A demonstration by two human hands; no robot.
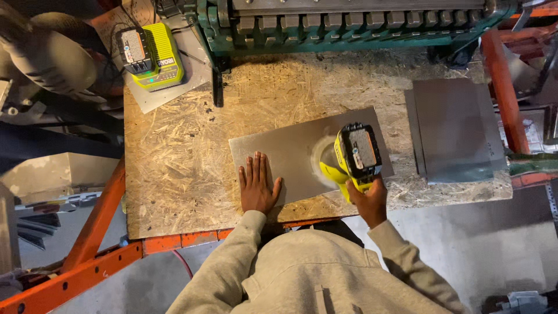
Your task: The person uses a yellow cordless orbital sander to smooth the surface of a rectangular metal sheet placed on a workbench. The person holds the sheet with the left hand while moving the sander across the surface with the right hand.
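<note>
Right hand (367,200) grips sander (353,158) on sheet (285,152).

Yellow-green battery charger (152,56), stacked grey metal sheets (456,131), green sheet-metal machine (349,26) on chipboard bench (174,163).

Person wears beige/tan hooded sweatshirt (314,273), soft fleece-type fabric, hood bunched at neck w/ centre seam. Long sleeves w/ ribbed cuffs down to wrists. Left hand (257,185) & right hand (367,200) bare, no gloves, no rings or watch seen.

Left hand (257,187) flat, right hand (368,199) clenched.
</note>
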